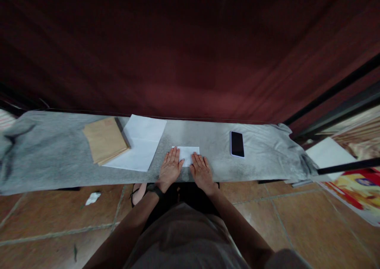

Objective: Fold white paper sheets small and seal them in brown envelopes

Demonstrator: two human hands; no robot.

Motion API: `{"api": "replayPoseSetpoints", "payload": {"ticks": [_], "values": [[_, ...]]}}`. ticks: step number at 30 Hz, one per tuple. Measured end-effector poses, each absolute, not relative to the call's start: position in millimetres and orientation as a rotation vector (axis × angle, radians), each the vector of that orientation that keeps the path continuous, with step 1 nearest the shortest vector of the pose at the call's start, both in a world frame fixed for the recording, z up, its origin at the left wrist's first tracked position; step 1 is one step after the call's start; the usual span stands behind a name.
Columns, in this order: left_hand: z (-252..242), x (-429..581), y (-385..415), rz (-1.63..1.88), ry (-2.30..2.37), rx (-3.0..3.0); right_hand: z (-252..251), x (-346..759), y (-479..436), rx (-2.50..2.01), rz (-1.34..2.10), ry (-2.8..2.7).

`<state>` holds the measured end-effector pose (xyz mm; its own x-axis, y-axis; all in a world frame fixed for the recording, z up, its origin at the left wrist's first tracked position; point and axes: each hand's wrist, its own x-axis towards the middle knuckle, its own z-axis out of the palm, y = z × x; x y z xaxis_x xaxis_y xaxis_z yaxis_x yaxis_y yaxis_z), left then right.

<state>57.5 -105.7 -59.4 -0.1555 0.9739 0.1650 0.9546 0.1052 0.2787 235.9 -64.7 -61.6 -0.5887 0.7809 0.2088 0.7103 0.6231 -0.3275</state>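
A small folded white paper (187,153) lies on the grey cloth-covered table (53,158) right in front of me. My left hand (170,168) lies flat, fingers stretched out, on the paper's left part. My right hand (202,170) lies flat beside it, fingertips on the paper's lower right edge. Both hands press down and hold nothing. A dark band circles my left wrist.
A stack of brown envelopes (105,140) rests on white sheets (141,144) to the left. A black phone (237,144) lies to the right. A dark red curtain (190,47) hangs behind the table. Tiled floor (297,221) lies below, with a crumpled scrap (93,198).
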Motion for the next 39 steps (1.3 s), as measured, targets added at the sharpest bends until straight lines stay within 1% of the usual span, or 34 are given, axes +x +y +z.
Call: {"api": "replayPoseSetpoints", "payload": {"ticks": [5, 10, 14, 22, 25, 29, 39], "values": [[-60.2, 56.0, -107.6, 0.489, 2.322, 1.999, -57.9, 218.3, -52.1, -1.265, 0.305, -2.457], [-58.9, 56.0, -108.2, 0.464, 2.328, 1.999, -61.4, 201.4, -44.5, -1.191, 0.241, -2.509], [-56.9, 51.8, -113.3, 0.457, 2.356, 1.967, -67.6, 210.0, -42.4, -1.247, 0.182, -2.486], [-52.7, 48.6, -126.9, 0.555, 2.376, 1.892, -71.2, 233.4, -34.8, -1.296, 0.194, -2.483], [-50.6, 66.0, -125.7, 0.568, 2.321, 1.989, -71.7, 233.6, -35.6, -1.307, 0.186, -2.478], [-53.7, 82.5, -126.2, 0.503, 2.218, 2.088, -71.3, 233.1, -36.7, -1.306, 0.191, -2.478], [-62.0, 50.0, -147.5, 0.512, 2.306, 1.998, -68.3, 235.2, -41.6, -1.356, 0.181, -2.4]]}}
